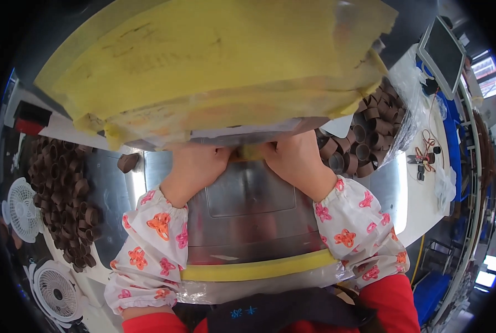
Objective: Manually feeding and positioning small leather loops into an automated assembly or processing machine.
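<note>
My left hand (199, 168) and my right hand (299, 161) are side by side under the lower edge of a yellow-taped cover (214, 61). Their fingers curl inward toward each other. Between them a small yellowish-brown patch (250, 152) shows, too blurred to name, and the cover hides the fingertips. Below the hands lies a shiny grey metal plate (251, 191). White sleeve covers with butterfly prints wrap both my forearms.
Brown short tubes (65, 194) are heaped at left, with another heap of brown tubes (375, 125) at right beside clear plastic. One loose brown tube (128, 162) lies near my left wrist. White fans (56, 291) stand at left, a monitor (443, 55) at right. Yellow tape (259, 268) lines the near edge.
</note>
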The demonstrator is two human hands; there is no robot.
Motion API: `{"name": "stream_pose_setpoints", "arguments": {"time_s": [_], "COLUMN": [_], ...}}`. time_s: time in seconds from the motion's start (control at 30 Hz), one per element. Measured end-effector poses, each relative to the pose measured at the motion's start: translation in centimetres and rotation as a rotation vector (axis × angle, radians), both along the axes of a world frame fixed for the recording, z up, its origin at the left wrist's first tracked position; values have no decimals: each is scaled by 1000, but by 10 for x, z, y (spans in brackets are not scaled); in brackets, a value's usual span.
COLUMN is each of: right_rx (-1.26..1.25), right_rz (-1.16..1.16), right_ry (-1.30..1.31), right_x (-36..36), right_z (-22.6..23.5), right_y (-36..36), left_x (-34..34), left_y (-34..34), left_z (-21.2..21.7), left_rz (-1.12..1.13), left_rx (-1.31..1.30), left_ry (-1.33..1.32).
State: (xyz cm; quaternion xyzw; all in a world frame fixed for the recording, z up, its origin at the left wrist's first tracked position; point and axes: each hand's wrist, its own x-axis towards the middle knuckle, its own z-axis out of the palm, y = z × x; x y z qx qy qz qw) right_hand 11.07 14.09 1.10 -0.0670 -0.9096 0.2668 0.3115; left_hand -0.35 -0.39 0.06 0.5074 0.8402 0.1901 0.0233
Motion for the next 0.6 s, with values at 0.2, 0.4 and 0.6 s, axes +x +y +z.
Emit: {"name": "stream_pose_setpoints", "arguments": {"time_s": [0.2,0.4,0.6], "right_rx": [35,3,32], "right_rz": [-32,-1,39], "right_ry": [16,35,80], "right_x": [-2,4,2], "right_z": [2,0,-11], "right_y": [2,7,-2], "left_x": [-2,6,3], "left_y": [4,12,3], "left_z": [1,14,9], "left_rz": [-21,-4,-18], "left_rx": [170,235,336], "left_ry": [-105,-29,26]}}
